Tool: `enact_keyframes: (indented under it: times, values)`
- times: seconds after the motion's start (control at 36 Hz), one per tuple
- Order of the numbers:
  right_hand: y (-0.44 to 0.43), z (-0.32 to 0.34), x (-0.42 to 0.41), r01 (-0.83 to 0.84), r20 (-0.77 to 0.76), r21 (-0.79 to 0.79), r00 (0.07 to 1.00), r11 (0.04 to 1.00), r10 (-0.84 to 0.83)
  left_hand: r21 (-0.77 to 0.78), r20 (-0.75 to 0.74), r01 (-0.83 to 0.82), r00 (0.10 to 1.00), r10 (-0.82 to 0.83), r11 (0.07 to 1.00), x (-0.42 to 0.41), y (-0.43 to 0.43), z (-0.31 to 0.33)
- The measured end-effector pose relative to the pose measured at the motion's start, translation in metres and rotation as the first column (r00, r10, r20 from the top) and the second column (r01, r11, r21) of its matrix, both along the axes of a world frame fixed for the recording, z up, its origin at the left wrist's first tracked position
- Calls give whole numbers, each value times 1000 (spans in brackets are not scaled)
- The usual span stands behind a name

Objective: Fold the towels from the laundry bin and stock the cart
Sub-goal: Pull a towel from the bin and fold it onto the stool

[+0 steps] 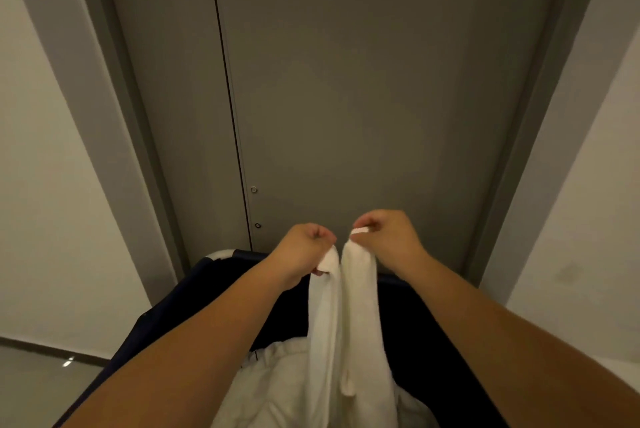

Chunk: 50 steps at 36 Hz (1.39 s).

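presently both hands are raised side by side over the dark laundry bin [194,292]; left hand [306,247] and right hand [384,237] each pinch a top corner of one white towel [360,306], which hangs down toward white linen [273,389] inside the bin.

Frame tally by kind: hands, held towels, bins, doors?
Hands: 2, left hand and right hand
Towels: 1, white towel gripped by both hands, seemingly one piece
Bins: 1, dark laundry bin holding white linen
Doors: 1, grey door
Total: 5
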State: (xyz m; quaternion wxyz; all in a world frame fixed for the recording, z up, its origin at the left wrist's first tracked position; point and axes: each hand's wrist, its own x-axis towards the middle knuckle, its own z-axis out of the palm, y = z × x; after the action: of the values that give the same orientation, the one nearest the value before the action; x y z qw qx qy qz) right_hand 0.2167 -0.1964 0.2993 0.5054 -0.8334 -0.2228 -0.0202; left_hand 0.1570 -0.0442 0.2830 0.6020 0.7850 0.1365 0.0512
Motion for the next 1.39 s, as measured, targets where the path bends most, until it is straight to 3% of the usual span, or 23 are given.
enact_keyframes:
  times: [0.11, 0.39, 0.64, 0.78, 1.0, 1.11, 1.25, 1.39]
  values:
    - [-1, -12, -12, -44, 42, 31, 998, 999, 42, -131, 0, 31, 1000, -31, 991, 1, -11, 4]
    - [-21, -25, -19, -25, 121, 158, 993, 987, 6, -206, -27, 19, 999, -25, 978, 6, -24, 14]
    - [-38, -26, -27, -244, 206, 123, 955, 962, 215, -223, -67, -83, 995, 70, 971, 15, -39, 16]
    - [-41, -33, -18, -129, 360, -76, 921, 989, 147, -186, -70, -77, 995, 65, 980, 19, -46, 16]
    - [-44, -37, -11, 13, 565, -86, 824, 996, 38, -192, -32, 12, 999, -19, 981, 20, -54, 16]
    - [-47, -30, -2, 36, 597, -31, 802, 999, -10, -52, 76, 87, 994, -83, 995, 16, -53, 17]
    - [-52, -18, 9, 26, 556, 38, 830, 999, -43, 341, 185, 86, 970, -157, 936, 14, -24, -7]
    - [-66, 6, 16, -21, 430, 96, 903, 995, -22, 360, 151, 217, 946, -287, 907, 8, -2, -25]
